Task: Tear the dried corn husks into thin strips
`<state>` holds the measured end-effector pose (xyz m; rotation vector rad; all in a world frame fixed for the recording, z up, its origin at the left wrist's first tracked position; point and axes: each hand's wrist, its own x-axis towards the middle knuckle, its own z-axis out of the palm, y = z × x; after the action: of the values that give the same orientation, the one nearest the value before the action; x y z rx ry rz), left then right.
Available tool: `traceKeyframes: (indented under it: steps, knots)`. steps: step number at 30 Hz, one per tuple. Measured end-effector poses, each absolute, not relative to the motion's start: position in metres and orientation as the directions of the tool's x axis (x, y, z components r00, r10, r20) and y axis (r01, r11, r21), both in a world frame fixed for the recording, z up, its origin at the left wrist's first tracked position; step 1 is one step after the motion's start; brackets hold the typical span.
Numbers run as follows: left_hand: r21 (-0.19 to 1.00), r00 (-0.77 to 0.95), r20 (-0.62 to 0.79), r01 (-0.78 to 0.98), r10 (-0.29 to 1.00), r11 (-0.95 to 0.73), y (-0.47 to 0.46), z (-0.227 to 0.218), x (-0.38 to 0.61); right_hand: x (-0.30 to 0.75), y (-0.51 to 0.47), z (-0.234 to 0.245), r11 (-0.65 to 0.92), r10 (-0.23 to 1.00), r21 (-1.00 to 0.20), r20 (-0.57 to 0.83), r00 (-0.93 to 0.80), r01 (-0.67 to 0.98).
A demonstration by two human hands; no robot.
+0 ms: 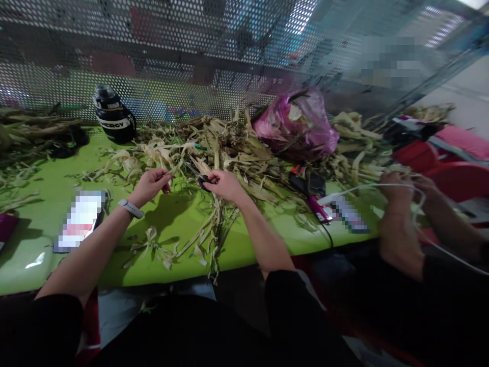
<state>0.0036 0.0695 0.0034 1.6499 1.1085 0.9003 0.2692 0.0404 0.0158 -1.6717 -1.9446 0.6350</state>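
My left hand (150, 185), with a white watch on the wrist, pinches a pale dried husk strip (179, 164) that runs up and to the right. My right hand (222, 184) is closed on the black handles of a pair of scissors (198, 176), whose blades point toward that strip. Both hands hover over a green table (46, 224) in front of a big heap of dried husks (229, 142). Cut husk pieces (171, 250) lie below my hands near the table's front edge.
A black bottle (113, 116) stands at the back left by a perforated metal screen. A phone (81, 219) lies left. A pink plastic bag (296, 125) sits behind the heap. A co-worker's hands (401, 204) work husks and a white cord at right, beside small tools (311, 186).
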Motion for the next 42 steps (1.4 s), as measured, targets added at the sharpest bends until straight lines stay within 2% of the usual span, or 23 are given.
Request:
traceKeyframes:
  steps: [11, 14, 19, 25, 28, 34, 39, 42]
  knots:
    - [0.869, 0.339, 0.168, 0.392, 0.926, -0.302, 0.072, -0.004, 0.001, 0.272, 0.047, 0.008, 0.121, 0.992, -0.627, 0.056, -0.110, 0.769]
    - [0.789, 0.337, 0.236, 0.482, 0.912, -0.382, 0.070, -0.004, 0.000, 0.273, 0.048, 0.008, 0.123, 0.992, -0.612, 0.058, -0.111, 0.781]
    - [0.578, 0.385, 0.316, 0.647, 0.867, -0.498, 0.066, -0.003, -0.001, 0.274, 0.049, 0.006, 0.125, 0.992, -0.618, 0.061, -0.112, 0.776]
    - [0.522, 0.405, 0.329, 0.675, 0.853, -0.521, 0.065, -0.002, 0.000, 0.274, 0.048, 0.008, 0.141, 0.990, -0.631, 0.068, -0.127, 0.762]
    - [0.554, 0.357, 0.324, 0.680, 0.876, -0.481, 0.066, -0.004, 0.000, 0.275, 0.046, 0.015, 0.121, 0.992, -0.634, 0.055, -0.112, 0.764]
    - [0.773, 0.150, 0.253, 0.563, 0.956, -0.293, 0.073, -0.009, -0.005, 0.277, 0.038, 0.027, 0.114, 0.993, -0.692, 0.050, -0.110, 0.713]
    - [0.917, 0.066, 0.170, 0.355, 0.983, -0.183, 0.071, -0.003, 0.002, 0.269, 0.034, 0.025, 0.145, 0.983, -0.602, -0.002, -0.184, 0.785]
    - [0.953, 0.063, 0.125, 0.270, 0.990, -0.137, 0.066, 0.000, 0.009, 0.262, 0.032, 0.024, 0.143, 0.984, -0.539, -0.013, -0.178, 0.830]
